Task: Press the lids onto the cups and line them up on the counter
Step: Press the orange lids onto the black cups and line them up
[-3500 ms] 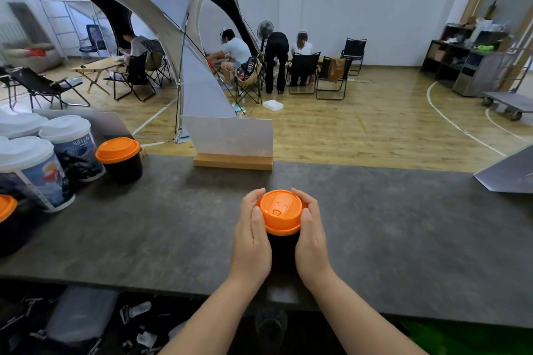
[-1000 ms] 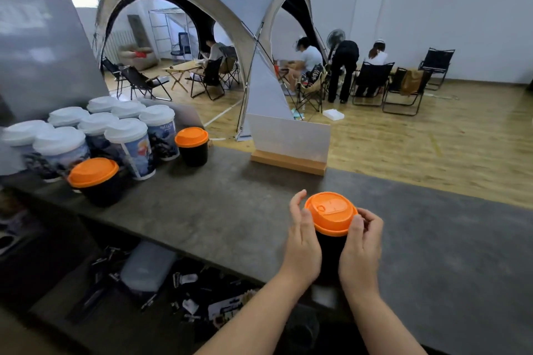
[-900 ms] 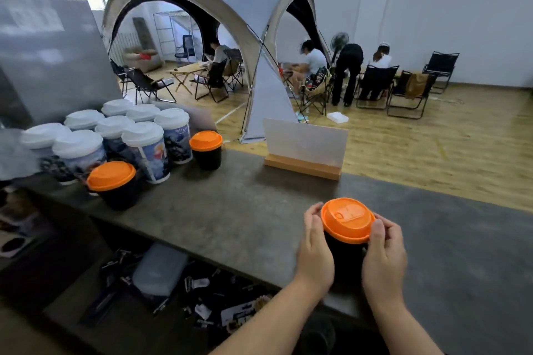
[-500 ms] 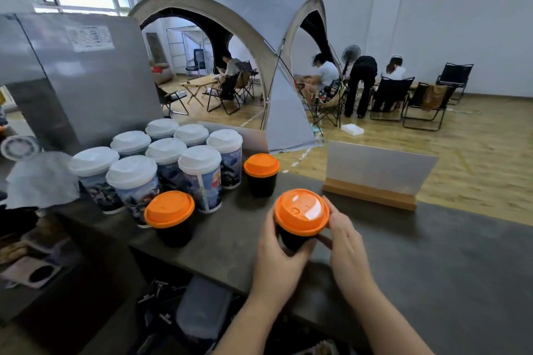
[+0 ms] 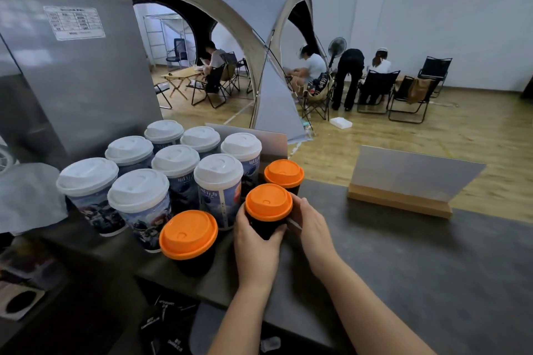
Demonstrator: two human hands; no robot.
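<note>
Both hands, left (image 5: 253, 242) and right (image 5: 311, 223), grip the orange-lidded black cup (image 5: 268, 210) mid-frame on the desk (image 5: 403, 262); its contents are hidden.

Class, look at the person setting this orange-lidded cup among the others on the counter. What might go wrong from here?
1. The held cup goes down in a tight gap between two orange-lidded cups; the left hand or right hand might nudge one.
2. The near cup stands close to the counter edge, so a bump might tip it off.
3. The tall white-lidded cups stand close and might topple.
</note>
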